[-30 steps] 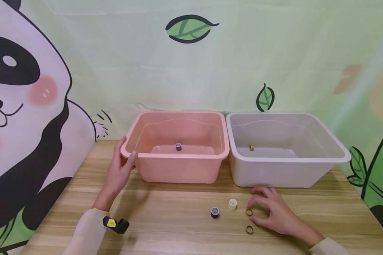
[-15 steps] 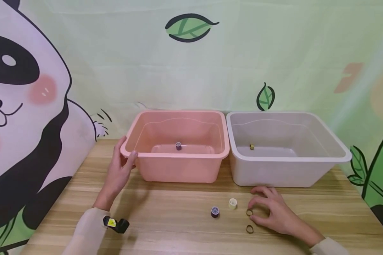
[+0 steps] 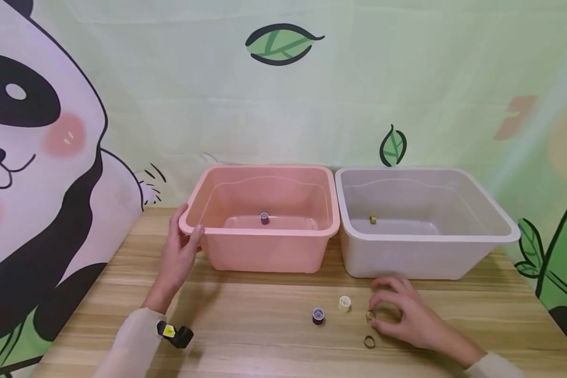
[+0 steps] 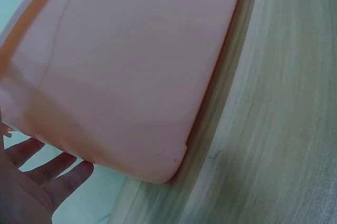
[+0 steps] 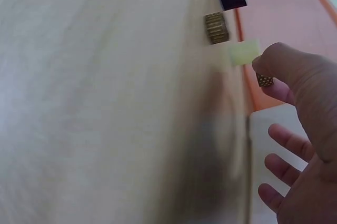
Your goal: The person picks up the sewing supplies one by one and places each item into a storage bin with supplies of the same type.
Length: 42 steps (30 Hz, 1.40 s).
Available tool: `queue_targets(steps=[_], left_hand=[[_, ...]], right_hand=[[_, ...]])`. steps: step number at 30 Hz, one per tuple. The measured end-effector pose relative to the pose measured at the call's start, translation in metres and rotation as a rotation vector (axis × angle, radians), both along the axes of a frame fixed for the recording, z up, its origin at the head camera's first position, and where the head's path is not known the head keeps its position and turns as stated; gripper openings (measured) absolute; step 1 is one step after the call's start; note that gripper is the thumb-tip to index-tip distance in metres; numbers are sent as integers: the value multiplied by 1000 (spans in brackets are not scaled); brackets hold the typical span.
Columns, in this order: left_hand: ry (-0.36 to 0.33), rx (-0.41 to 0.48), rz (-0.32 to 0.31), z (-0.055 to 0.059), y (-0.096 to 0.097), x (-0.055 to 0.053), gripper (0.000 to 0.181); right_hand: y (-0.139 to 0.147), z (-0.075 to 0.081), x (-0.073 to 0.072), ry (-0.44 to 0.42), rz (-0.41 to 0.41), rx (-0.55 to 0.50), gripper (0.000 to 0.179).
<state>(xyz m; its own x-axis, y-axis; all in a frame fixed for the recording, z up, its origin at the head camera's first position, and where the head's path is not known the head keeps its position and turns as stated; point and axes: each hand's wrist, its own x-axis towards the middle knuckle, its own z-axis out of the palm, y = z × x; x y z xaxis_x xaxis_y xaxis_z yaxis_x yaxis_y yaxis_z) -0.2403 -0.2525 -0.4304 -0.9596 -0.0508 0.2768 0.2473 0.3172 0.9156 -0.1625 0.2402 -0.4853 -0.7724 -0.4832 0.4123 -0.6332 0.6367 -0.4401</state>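
Observation:
In the head view my left hand (image 3: pixel 179 257) grips the left end of the pink tub (image 3: pixel 264 253), thumb at the front rim; in the left wrist view its fingers (image 4: pixel 55 168) spread along the tub's side. My right hand (image 3: pixel 408 317) pinches a small gold ring (image 3: pixel 369 316) between thumb and index finger; the right wrist view shows that ring's dotted surface (image 5: pixel 265 80) between them. Another gold ring (image 3: pixel 369 342), ribbed on the outside, lies just in front. A pale yellow spool-like cylinder (image 3: pixel 344 303) and a dark purple one (image 3: pixel 318 315) stand to the left on the table.
A greyish-white tub (image 3: pixel 406 257) stands right of the pink one, nearly touching it, with a gold ring (image 3: pixel 373 219) inside. Inside the pink tub sits a purple-grey cylinder (image 3: pixel 264 218). Behind the wooden table (image 3: pixel 245 325) hangs a panda-print cloth (image 3: pixel 283 115).
The ring at my right fingertips has tilted up from lying flat as thumb and index close on it. My left hand stays on the pink tub.

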Motion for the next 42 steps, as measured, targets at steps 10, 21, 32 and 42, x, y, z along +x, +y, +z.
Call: queue_targets(steps=[10, 21, 32, 42], left_hand=[[16, 31, -1, -4, 3, -3, 69], [10, 25, 19, -8, 3, -4, 70], [32, 11, 30, -9, 3, -4, 68], [57, -10, 35, -8, 1, -6, 67]], right_hand=[[2, 30, 5, 45, 23, 42, 40], [-1, 53, 9, 112, 80, 41, 44], [-8, 77, 12, 130, 160, 50, 47], [-11, 108, 12, 116, 220, 80, 47]])
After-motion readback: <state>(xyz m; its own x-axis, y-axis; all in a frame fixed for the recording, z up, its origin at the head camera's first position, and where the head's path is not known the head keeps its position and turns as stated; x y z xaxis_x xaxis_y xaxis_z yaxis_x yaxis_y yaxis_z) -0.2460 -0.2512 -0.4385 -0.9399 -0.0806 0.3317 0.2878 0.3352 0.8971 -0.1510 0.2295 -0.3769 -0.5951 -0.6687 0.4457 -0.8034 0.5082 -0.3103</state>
